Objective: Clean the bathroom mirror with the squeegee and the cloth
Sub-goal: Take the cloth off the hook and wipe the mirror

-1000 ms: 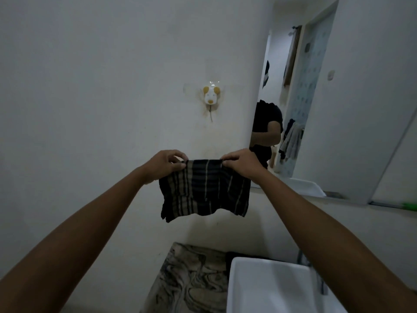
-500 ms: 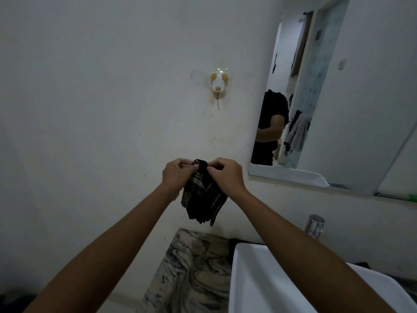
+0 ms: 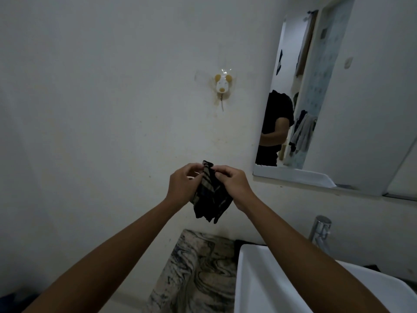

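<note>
In the middle of the frame, the left hand and right hand pinch a soft, dark striped cloth, folded and hanging down. The shiny flat mirror is at the upper right, above a smooth white sink.

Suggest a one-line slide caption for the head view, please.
Both hands, left hand and right hand, bunch the striped cloth beside the mirror.

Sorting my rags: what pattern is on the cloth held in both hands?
The dark cloth has pale plaid stripes, seen in the head view.
</note>
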